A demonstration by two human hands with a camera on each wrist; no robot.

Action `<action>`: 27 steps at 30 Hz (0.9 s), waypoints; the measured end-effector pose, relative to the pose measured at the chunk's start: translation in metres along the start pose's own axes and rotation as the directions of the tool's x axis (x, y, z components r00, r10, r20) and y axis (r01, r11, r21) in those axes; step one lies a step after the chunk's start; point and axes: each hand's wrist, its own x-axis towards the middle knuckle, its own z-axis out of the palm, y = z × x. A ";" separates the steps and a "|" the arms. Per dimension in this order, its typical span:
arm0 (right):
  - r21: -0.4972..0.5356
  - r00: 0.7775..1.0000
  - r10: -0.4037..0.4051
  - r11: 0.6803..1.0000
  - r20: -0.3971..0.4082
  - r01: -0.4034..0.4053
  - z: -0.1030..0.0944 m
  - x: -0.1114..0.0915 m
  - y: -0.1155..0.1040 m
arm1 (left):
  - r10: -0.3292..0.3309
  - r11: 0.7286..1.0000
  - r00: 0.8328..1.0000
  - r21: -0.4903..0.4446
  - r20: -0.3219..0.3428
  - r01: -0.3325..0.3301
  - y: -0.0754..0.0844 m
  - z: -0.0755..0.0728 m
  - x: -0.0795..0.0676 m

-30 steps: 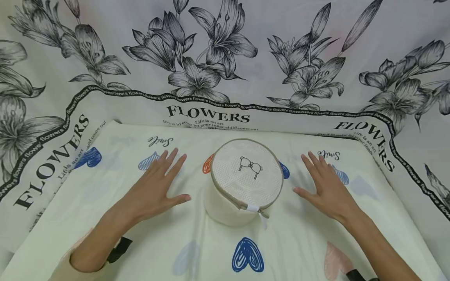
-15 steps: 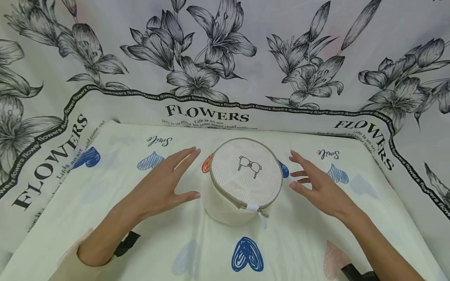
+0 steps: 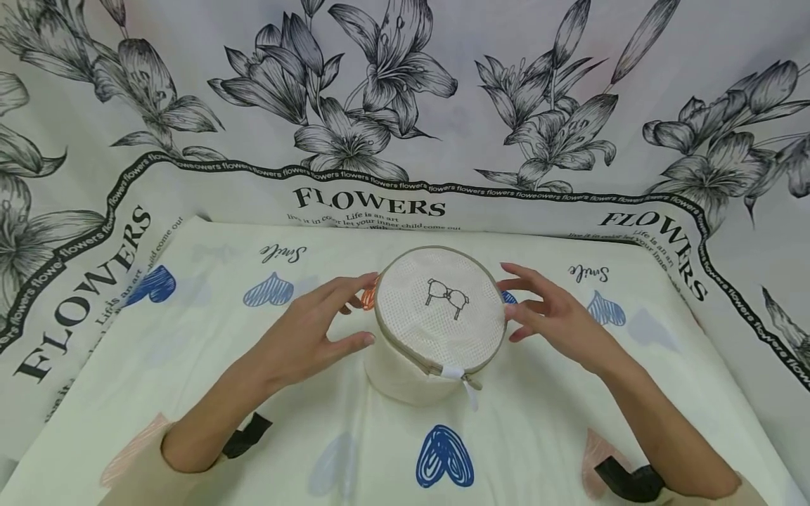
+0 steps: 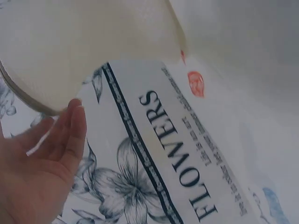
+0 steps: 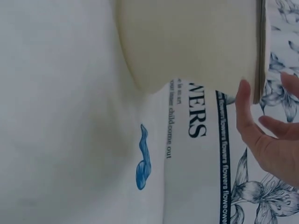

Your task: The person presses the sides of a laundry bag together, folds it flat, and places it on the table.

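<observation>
A cream cylindrical zip bag [image 3: 405, 379] stands upright at the middle of the surface. Its round mesh lid [image 3: 436, 330] carries a small line drawing of two animals, and the zip pull [image 3: 471, 383] hangs at the near edge. My left hand [image 3: 310, 330] is at the bag's left rim, thumb and fingers spread apart. On the opposite side, the fingertips of my right hand [image 3: 557, 316] are right at the rim, loosely bent. In the left wrist view, fingertips of the left hand [image 4: 42, 172] overlap the bag's rim. The right wrist view has a fingertip against the bag's side [image 5: 187, 46].
A pale sheet [image 3: 285, 450] with printed hearts covers the surface. Behind it hangs a white cloth [image 3: 468, 126] with black flower drawings and lettering. Black straps [image 3: 247, 436] show at both wrists.
Both hands have moved inward from either side to the bag's rim, and their fingers have gone from spread flat to slightly bent. The bag stays in place.
</observation>
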 end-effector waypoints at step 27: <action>0.153 0.998 0.055 0.987 -0.013 -0.052 0.020 0.012 0.002 | -0.460 0.705 0.877 -0.545 0.136 0.454 0.021 0.012 0.015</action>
